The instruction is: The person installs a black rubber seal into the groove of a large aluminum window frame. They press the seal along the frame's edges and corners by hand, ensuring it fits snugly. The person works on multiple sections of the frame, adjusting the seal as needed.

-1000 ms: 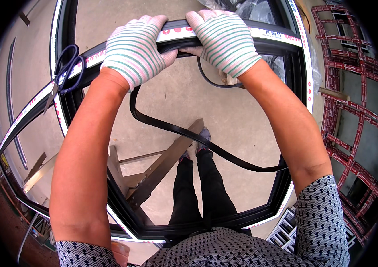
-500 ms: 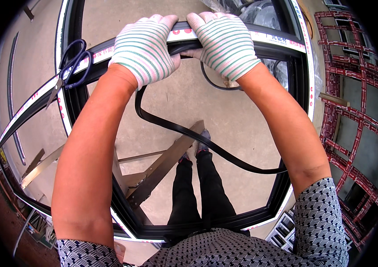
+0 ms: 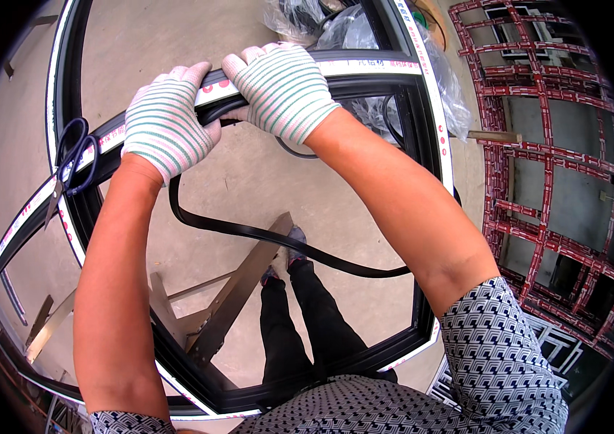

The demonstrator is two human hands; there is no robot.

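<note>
A black window frame (image 3: 433, 108) with white protective film surrounds my legs, and its crossbar (image 3: 368, 66) runs under both hands. My left hand (image 3: 169, 119), in a white glove with green stripes, is closed over the bar, thumb on the near side. Just to its right, my right hand (image 3: 282, 90), gloved alike, grips the same bar with its thumb pressing at the black rubber seal strip (image 3: 285, 242). From below my left hand the strip's loose length hangs and curves rightward across the opening. Dark-handled scissors (image 3: 79, 155) lie on the frame's left corner joint.
Clear plastic wrapping (image 3: 350, 32) lies on the floor beyond the bar. Red-wrapped metal frames (image 3: 546, 152) stand at the right. A metal support beam (image 3: 242, 289) slants beneath the frame beside my feet.
My view has shifted, so hands, frame and scissors sit farther left and somewhat lower in the picture. Both hands keep their hold on the crossbar, about the same distance apart.
</note>
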